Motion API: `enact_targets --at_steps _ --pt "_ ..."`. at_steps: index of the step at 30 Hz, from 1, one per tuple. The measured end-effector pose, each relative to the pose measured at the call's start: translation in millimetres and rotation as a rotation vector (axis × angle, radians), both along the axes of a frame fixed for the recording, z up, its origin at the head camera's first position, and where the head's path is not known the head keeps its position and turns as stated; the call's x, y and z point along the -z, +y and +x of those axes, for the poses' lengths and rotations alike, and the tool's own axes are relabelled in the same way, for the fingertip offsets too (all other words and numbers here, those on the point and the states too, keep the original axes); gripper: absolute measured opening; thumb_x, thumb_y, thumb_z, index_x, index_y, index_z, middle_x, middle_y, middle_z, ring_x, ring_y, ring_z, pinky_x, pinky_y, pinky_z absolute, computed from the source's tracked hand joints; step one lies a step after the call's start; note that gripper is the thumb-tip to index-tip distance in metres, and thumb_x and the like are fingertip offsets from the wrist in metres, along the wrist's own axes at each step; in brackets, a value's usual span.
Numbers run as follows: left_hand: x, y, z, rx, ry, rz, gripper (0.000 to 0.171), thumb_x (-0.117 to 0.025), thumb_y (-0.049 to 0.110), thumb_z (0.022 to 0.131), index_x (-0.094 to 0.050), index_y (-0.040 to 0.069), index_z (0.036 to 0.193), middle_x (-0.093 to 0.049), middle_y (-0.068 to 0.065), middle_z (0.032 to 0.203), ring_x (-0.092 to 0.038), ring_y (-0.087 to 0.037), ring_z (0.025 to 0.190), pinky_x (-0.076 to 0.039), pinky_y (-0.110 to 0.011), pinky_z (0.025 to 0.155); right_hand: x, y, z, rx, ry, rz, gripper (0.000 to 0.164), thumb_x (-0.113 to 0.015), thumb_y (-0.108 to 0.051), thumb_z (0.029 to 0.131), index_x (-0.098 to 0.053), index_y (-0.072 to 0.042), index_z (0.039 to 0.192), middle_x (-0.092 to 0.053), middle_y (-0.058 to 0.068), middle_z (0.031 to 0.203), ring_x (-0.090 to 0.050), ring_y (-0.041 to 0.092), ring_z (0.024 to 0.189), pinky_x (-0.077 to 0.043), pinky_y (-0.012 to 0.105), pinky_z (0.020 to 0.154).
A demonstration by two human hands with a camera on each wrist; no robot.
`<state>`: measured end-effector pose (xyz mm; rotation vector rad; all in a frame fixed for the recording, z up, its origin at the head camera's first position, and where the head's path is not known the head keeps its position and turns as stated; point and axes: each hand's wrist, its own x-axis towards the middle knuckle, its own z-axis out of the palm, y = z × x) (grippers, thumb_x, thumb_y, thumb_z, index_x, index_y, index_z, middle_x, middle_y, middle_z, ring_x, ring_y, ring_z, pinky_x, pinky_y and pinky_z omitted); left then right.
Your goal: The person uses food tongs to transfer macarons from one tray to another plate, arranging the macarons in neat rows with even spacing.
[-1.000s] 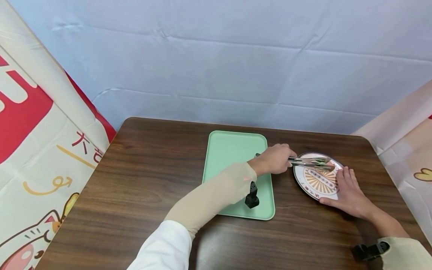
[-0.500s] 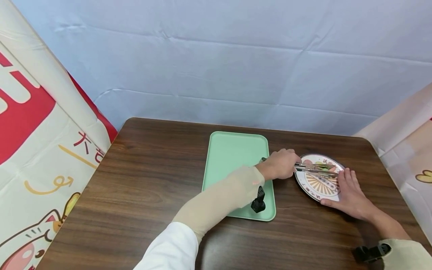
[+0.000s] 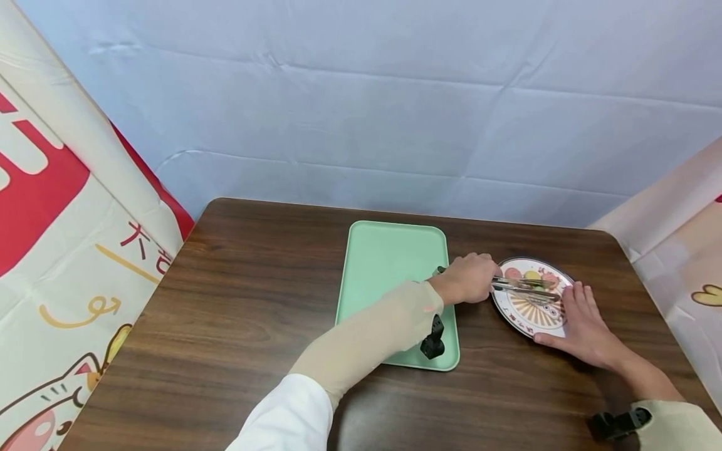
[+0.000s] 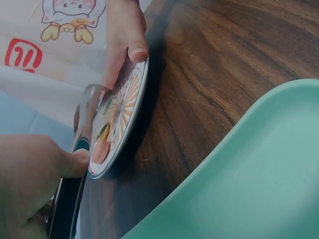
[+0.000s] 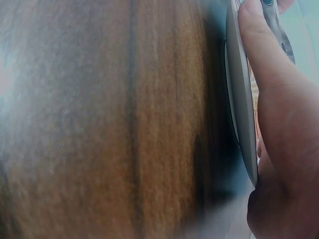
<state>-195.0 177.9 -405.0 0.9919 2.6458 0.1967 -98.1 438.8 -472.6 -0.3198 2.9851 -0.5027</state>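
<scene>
My left hand [image 3: 469, 277] grips metal tongs [image 3: 526, 290], which reach rightward over a round patterned plate [image 3: 520, 316]. On the plate's far side lie pink round pieces [image 3: 512, 274], a yellow piece [image 3: 531, 275] and something green beside the tongs. Whether the tong tips pinch any piece, I cannot tell. In the left wrist view, my left thumb [image 4: 76, 163] presses the tongs' dark handle, close to the plate's rim. Fingers spread, my right hand [image 3: 589, 332] rests on the plate's right rim. The right wrist view shows the right thumb [image 5: 256, 37] lying along that rim.
A light green rectangular tray [image 3: 389, 250] lies left of the plate, partly under my left forearm. Both rest on a dark wooden table [image 3: 265, 294]. A pale cloth [image 3: 361, 113] hangs behind the table's far edge, with printed cloths at both sides.
My left hand has moved right and slightly nearer with the tongs. More of the pink and yellow pieces shows on the plate's far side. My right hand stays on the rim.
</scene>
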Motion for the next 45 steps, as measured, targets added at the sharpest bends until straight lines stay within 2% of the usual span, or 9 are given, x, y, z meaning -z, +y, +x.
enact_targets --at_steps 11,18,24,31,40,45 --pt "1.1 4.0 3.4 0.010 -0.010 -0.036 0.042 -0.055 0.029 0.105 -0.055 0.041 0.145 -0.050 0.016 0.144 -0.051 -0.008 0.128 -0.048 -0.029 0.096 5.4 4.0 1.5 -0.006 0.013 0.012 0.133 -0.079 -0.054 0.082 0.003 0.029 0.146 0.010 0.054 0.149 0.021 0.058 0.144 0.020 0.049 0.117" --pt "2.9 5.8 4.4 0.021 0.002 -0.042 0.042 -0.056 0.028 0.105 -0.056 0.040 0.145 -0.052 0.014 0.141 -0.053 -0.009 0.122 -0.049 -0.028 0.091 2.8 1.0 1.5 0.004 -0.001 0.008 0.133 -0.081 -0.053 0.080 0.001 0.029 0.146 0.007 0.054 0.149 0.017 0.059 0.144 0.017 0.052 0.118" --pt "5.7 5.8 5.4 0.021 -0.016 -0.028 0.045 -0.056 0.029 0.105 -0.052 0.041 0.148 -0.050 0.014 0.144 -0.051 -0.008 0.125 -0.048 -0.027 0.093 -1.1 -1.7 2.5 0.009 -0.020 0.010 0.132 -0.081 -0.053 0.080 0.000 0.029 0.146 0.008 0.055 0.149 0.016 0.060 0.144 0.015 0.055 0.118" --pt "3.5 3.6 5.7 0.030 -0.005 -0.026 0.045 -0.058 0.033 0.104 -0.051 0.041 0.148 -0.050 0.014 0.142 -0.049 -0.009 0.128 -0.045 -0.029 0.101 -2.5 -0.8 1.8 0.011 -0.034 0.014 0.132 -0.079 -0.053 0.082 0.003 0.028 0.146 0.011 0.053 0.149 0.019 0.058 0.144 0.016 0.054 0.118" --pt "-0.5 -4.3 1.4 0.033 0.011 -0.025 0.043 -0.057 0.036 0.105 -0.053 0.039 0.147 -0.051 0.013 0.141 -0.049 -0.009 0.128 -0.046 -0.030 0.100 1.4 1.0 -0.8 -0.011 0.003 0.006 0.132 -0.079 -0.053 0.082 0.002 0.028 0.147 0.009 0.054 0.149 0.018 0.058 0.145 0.019 0.049 0.118" --pt "-3.2 -8.8 1.0 0.037 0.001 -0.025 0.044 -0.057 0.036 0.105 -0.053 0.039 0.148 -0.050 0.013 0.142 -0.048 -0.009 0.128 -0.045 -0.030 0.102 0.8 1.0 -0.9 -0.009 0.003 0.008 0.132 -0.080 -0.053 0.081 0.001 0.029 0.146 0.008 0.054 0.149 0.018 0.058 0.145 0.019 0.049 0.118"
